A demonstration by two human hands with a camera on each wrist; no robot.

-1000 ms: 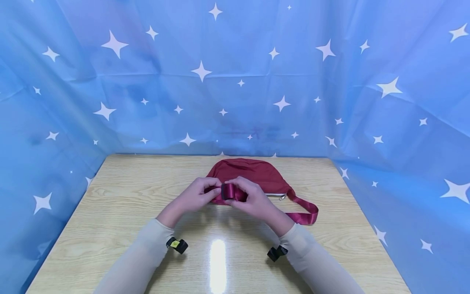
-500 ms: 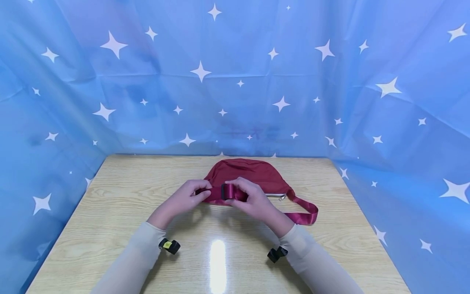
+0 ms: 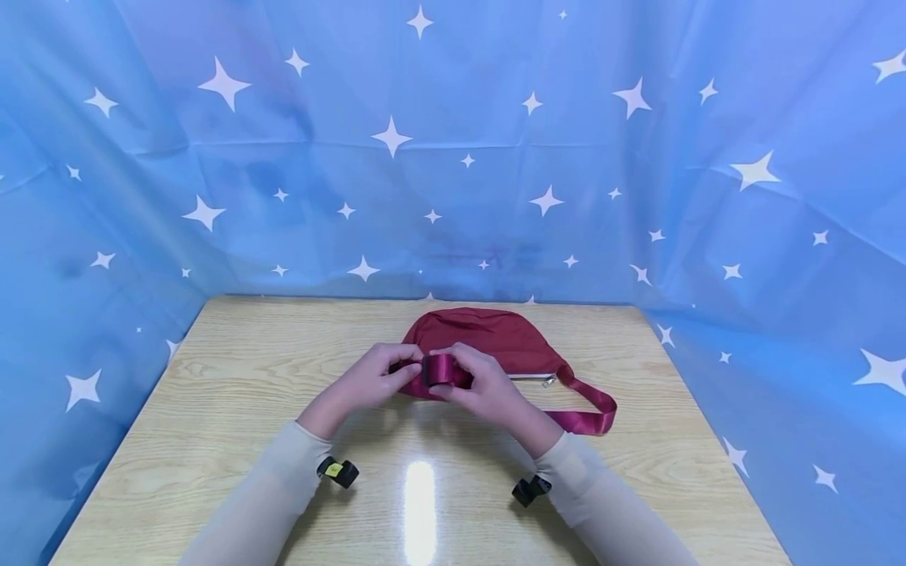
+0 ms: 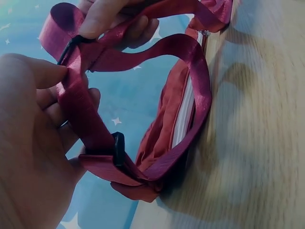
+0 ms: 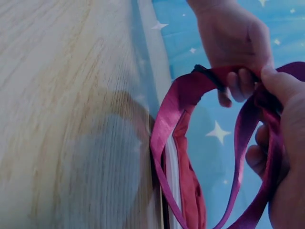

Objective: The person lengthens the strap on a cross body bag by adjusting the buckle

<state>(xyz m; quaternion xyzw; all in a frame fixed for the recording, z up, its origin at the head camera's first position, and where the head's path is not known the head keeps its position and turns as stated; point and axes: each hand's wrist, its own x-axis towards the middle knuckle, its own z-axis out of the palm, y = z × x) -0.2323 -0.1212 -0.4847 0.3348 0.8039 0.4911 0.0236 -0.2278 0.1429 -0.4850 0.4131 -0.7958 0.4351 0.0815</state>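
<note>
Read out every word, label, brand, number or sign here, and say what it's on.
Nothing here is readable.
Yellow label on the black device at the left wrist: mark too small to read.
Backdrop: faint dark marks low in the middle, too blurred to tell whether they're writing.
Red bag and strap: no lettering shows.

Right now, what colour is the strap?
The strap is magenta-red, clearest in the left wrist view.

Red zippered bag (image 3: 488, 334) on a pale wood-grain table (image 3: 212, 393)
</note>
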